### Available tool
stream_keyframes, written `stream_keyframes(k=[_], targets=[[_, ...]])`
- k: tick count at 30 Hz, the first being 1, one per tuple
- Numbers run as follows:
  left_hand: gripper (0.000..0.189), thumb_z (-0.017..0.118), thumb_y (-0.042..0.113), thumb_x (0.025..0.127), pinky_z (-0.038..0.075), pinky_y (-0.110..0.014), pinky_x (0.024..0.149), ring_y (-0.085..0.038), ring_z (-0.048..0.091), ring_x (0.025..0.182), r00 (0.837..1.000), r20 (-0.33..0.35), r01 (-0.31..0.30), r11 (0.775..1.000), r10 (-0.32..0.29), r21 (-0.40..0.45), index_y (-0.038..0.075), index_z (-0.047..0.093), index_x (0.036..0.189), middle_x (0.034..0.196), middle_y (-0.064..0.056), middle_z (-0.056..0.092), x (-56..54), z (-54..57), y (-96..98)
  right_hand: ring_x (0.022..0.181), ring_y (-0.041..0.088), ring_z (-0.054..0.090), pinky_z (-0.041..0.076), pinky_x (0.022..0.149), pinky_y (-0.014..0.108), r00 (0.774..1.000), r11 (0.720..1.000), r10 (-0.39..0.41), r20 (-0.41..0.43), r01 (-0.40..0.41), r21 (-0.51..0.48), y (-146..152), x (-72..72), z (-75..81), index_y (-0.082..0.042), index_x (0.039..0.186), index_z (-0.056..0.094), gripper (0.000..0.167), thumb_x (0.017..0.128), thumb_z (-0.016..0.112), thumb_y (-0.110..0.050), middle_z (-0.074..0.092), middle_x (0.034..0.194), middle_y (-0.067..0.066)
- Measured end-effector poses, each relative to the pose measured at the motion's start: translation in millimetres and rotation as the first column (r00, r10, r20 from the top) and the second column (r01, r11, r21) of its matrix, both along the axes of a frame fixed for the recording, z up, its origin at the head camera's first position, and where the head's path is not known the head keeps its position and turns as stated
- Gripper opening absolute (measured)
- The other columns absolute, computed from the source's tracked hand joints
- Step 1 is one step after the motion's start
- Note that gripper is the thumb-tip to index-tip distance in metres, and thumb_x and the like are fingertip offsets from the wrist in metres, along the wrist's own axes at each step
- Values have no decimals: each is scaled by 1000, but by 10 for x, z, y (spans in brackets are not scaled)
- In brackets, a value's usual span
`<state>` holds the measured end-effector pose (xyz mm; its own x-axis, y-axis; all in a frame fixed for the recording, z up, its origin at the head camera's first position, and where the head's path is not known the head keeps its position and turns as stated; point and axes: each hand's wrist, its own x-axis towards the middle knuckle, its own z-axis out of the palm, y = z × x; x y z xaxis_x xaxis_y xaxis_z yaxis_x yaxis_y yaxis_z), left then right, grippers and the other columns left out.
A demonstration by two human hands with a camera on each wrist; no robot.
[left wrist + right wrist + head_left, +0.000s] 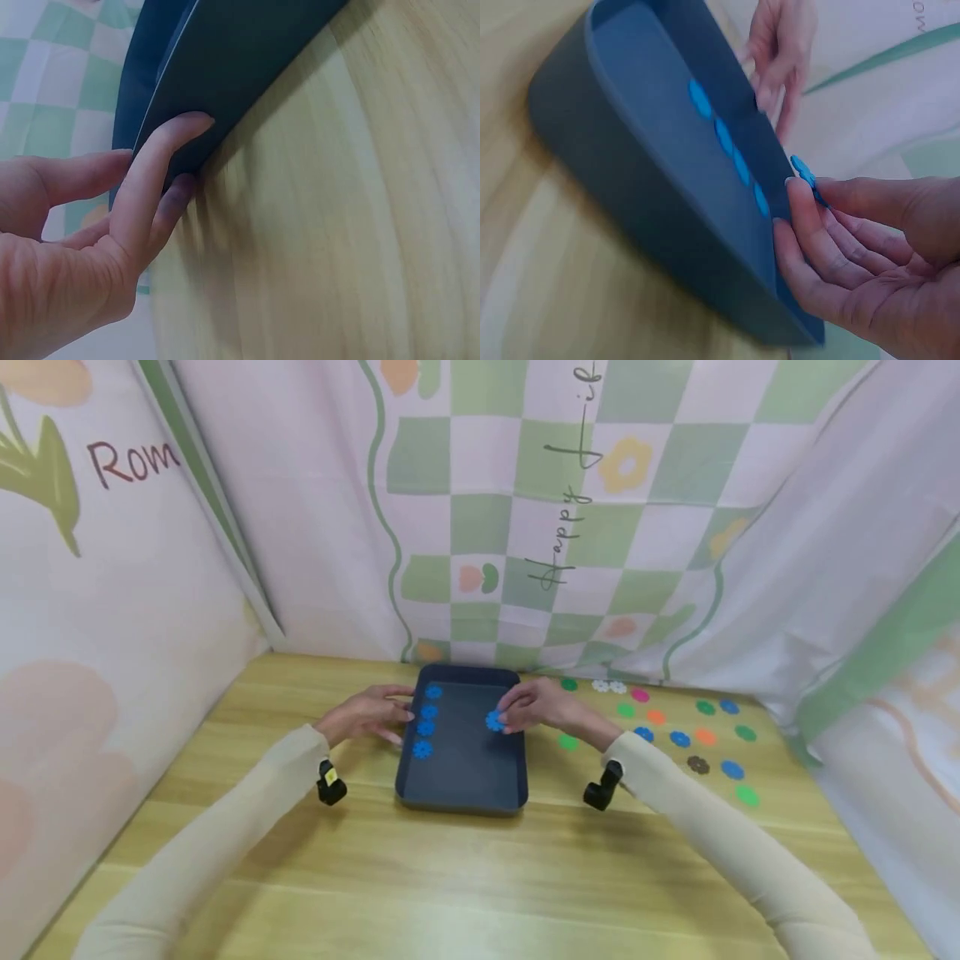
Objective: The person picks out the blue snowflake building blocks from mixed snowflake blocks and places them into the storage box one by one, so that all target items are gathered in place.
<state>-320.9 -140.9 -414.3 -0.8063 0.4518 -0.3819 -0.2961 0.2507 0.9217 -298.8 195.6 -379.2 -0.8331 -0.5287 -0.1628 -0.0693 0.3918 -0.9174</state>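
Observation:
A dark blue-grey rectangular tray (468,777) lies on the wooden table. Along its left side, several blue flower-shaped discs (423,749) form a column. Between thumb and fingertips my right hand (536,704) pinches another blue flower-shaped disc (807,177), over the right part of the tray. In the right wrist view that disc is tilted on edge above the tray's wall. My left hand (367,714) is at the tray's left wall, fingers loosely extended; in the left wrist view its fingertips (196,120) touch the outer side.
Right of the tray, loose flower discs in green, white, pink, orange, brown and blue (680,739) are scattered on the table (480,885). A patterned curtain (540,527) hangs behind the table's far edge, and printed cloth (135,610) stands along the left.

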Motion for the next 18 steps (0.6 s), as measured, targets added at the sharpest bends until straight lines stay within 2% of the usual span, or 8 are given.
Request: stream_keyframes(k=[6, 11, 18], targets=[[72, 54, -4, 105, 66, -29, 70, -48, 44, 145, 1000, 9, 6, 1000, -6, 2, 3, 19, 167, 169, -31, 22, 16, 24, 31, 84, 25, 79, 59, 96, 61, 997, 999, 43, 69, -41, -33, -403, 76, -38, 16, 115, 65, 19, 98, 65, 7, 76, 100, 26], [72, 53, -4, 105, 65, -27, 68, -48, 46, 144, 1000, -6, 13, 1000, -13, -5, 4, 18, 167, 169, -31, 22, 32, 56, 49, 79, 25, 78, 65, 88, 53, 987, 994, 108, 116, -110, 12, -742, 124, -117, 13, 105, 67, 11, 96, 69, 7, 76, 89, 22], [71, 52, -4, 105, 65, -26, 67, -47, 46, 144, 1000, 0, 17, 1000, -17, -9, 5, 18, 167, 169, -30, 22, 37, 46, 47, 70, 20, 76, 68, 80, 44, 980, 986, 134, 148, -147, 78, -1049, 142, -244, 9, 95, 69, 1, 95, 69, 8, 76, 85, 16]])
